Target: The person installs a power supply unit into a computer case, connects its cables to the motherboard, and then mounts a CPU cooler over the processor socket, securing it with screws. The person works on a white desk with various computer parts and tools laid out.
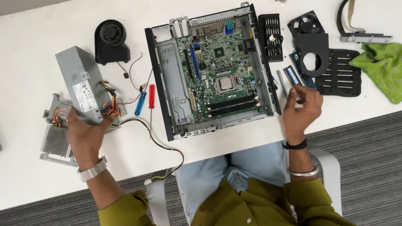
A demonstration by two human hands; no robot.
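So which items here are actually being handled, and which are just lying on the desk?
In hand:
- left hand on the grey power supply
- right hand at the blue memory sticks
- open computer case between both hands

Lying about:
- two screwdrivers, red and blue handled
- black blower fan
- square fan
- green cloth
- metal heatsink
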